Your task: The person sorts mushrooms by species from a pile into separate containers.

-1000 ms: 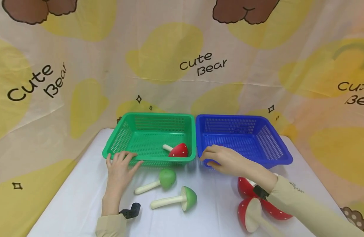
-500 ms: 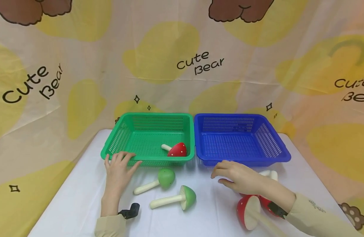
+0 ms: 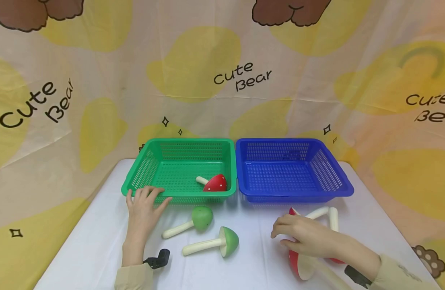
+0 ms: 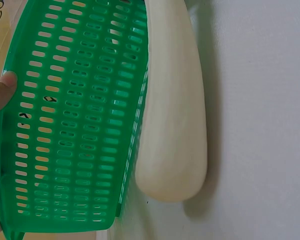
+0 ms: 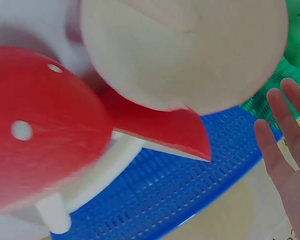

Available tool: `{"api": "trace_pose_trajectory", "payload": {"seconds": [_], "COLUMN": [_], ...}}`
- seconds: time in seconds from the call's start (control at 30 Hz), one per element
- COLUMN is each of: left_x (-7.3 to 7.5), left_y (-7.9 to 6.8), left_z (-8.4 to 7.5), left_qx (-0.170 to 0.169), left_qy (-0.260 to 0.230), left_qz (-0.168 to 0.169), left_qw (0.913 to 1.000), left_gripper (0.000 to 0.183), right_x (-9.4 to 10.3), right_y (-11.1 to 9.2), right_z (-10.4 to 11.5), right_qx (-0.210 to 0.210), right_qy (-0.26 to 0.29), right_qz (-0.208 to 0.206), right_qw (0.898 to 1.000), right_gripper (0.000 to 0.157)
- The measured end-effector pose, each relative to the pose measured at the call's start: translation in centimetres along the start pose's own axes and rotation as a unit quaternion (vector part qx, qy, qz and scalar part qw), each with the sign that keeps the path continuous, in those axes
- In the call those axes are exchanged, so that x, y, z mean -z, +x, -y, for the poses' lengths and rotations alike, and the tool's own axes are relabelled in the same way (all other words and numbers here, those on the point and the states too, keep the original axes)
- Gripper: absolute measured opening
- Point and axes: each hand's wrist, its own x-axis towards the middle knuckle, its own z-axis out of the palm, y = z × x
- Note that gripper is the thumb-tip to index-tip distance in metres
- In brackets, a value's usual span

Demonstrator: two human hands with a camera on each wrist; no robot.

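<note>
Bear-print cloth [image 3: 193, 80] behind white table [image 3: 258, 241]

Green basket [image 3: 193, 194]: left hand [image 3: 143, 207] grips its rim. Right hand [image 3: 305, 235], loose-fingered and empty, hangs over red mushrooms [image 5: 45, 125] on the table (light, stiff, slick, I'd guess: pinch the stems [image 3: 333, 219]); contact unclear on my remote feed.

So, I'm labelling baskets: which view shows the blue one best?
The head view: the blue basket shows whole there. The right wrist view catches only part, behind red mushrooms; the left wrist view, none.
</note>
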Motion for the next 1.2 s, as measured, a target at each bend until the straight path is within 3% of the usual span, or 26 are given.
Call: {"api": "trace_pose_trajectory", "payload": {"seconds": [0.27, 0.63, 1.2], "left_x": [0.2, 0.5, 0.2], "left_y": [0.0, 0.1, 0.0], "left_z": [0.0, -0.3, -0.2], "left_qx": [0.004, -0.001, 0.003], "left_qy": [-0.001, 0.006, -0.001], "left_qz": [0.003, -0.002, -0.001], "left_qw": [1.0, 1.0, 1.0], "left_gripper": [0.035, 0.035, 0.036], "right_x": [-0.3, -0.9, -1.5], "right_y": [-1.6, -2.9, -3.7], "right_z": [0.1, -0.2, -0.5], "right_qx": [-0.039, -0.028, -0.008], "right_qy": [0.027, 0.042, 0.049], "right_qz": [0.032, 0.062, 0.039], "right_qw": [0.998, 0.997, 0.998], "right_gripper": [0.036, 0.054, 0.03]}}
